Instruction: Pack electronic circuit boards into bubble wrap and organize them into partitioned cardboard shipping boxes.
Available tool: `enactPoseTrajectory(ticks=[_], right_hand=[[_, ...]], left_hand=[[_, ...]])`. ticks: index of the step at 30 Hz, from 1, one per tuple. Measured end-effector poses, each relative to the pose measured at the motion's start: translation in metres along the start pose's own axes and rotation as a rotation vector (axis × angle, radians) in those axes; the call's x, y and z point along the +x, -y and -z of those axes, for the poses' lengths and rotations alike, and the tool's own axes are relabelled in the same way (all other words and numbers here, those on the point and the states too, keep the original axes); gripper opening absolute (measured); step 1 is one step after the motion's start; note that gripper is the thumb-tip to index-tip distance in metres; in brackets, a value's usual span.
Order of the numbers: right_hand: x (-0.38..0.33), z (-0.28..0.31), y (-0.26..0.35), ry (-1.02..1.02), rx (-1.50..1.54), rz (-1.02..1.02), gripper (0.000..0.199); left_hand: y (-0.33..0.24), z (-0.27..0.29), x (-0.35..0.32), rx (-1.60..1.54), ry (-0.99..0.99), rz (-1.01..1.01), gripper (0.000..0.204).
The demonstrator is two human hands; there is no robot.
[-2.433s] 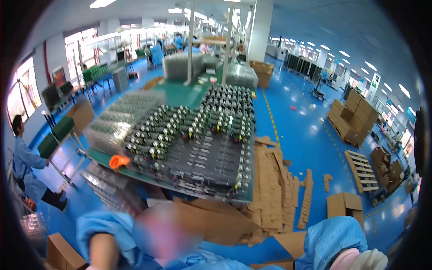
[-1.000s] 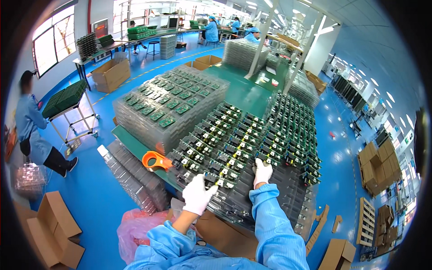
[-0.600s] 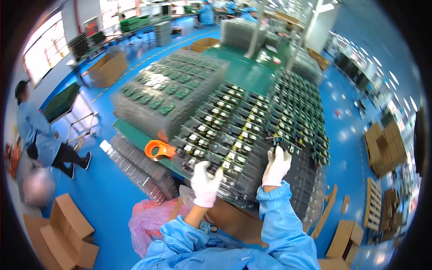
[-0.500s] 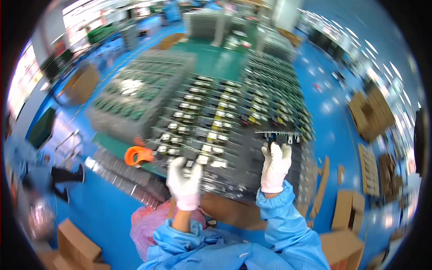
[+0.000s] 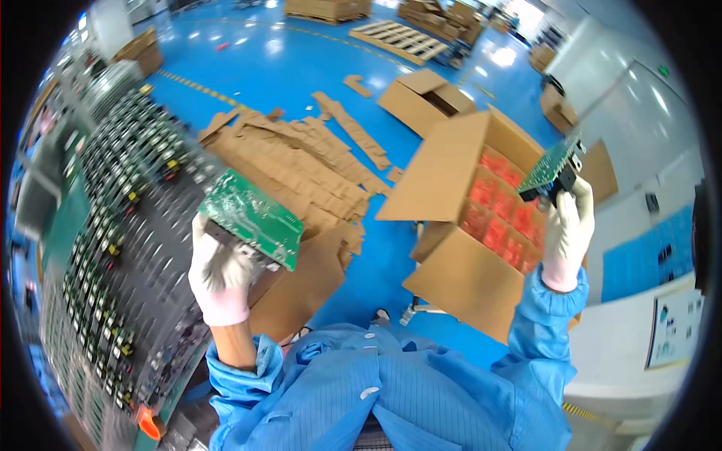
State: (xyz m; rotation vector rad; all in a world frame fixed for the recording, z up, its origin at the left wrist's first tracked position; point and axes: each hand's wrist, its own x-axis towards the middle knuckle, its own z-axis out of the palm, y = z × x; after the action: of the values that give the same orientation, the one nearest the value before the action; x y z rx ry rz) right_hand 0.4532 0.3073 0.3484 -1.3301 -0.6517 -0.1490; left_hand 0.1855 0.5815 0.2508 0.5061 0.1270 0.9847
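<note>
Hands [image 5: 218, 276] [image 5: 569, 229] apart, each gripping a circuit board [image 5: 253, 218] [image 5: 551, 165]; blue floor [image 5: 380, 255] shows between cardboard sheets [image 5: 293, 161] and carton flaps [image 5: 440, 167]

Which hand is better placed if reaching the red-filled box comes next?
Probably the right hand: holding a green board, it appears closer to the box; the left hand looks farther off.

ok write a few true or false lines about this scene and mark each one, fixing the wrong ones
1. The left hand holds a green circuit board. True.
2. Only one hand holds something. False: the right hand holds another board.
3. Both hands are bare. False: they wear white gloves.
4. An open carton has red-coloured contents. True.
5. The left hand's board touches the carton. False: they are apart.
</note>
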Motion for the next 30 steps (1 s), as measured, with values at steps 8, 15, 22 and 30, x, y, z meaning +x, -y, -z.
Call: enactPoseTrajectory(ticks=[8,15,22,30], right_hand=[[0.01,0.205,-0.047,0.04,-0.396,-0.365,0.032],[0.035,0.263,-0.175,0.462,-0.229,-0.716,0.028],[0.028,0.275,-0.248,0.735,-0.444,-0.656,0.03],[0.021,0.239,-0.254,0.966,-1.241,-0.406,0.032]], left_hand=[[0.217,-0.149,0.037,0.639,0.61,0.346,0.029],[0.415,-0.144,0.065,1.174,1.502,-0.041,0.022],[0.48,-0.125,0.032,1.658,2.041,-0.299,0.007],[0.496,-0.127,0.032,1.817,2.101,-0.197,0.008]])
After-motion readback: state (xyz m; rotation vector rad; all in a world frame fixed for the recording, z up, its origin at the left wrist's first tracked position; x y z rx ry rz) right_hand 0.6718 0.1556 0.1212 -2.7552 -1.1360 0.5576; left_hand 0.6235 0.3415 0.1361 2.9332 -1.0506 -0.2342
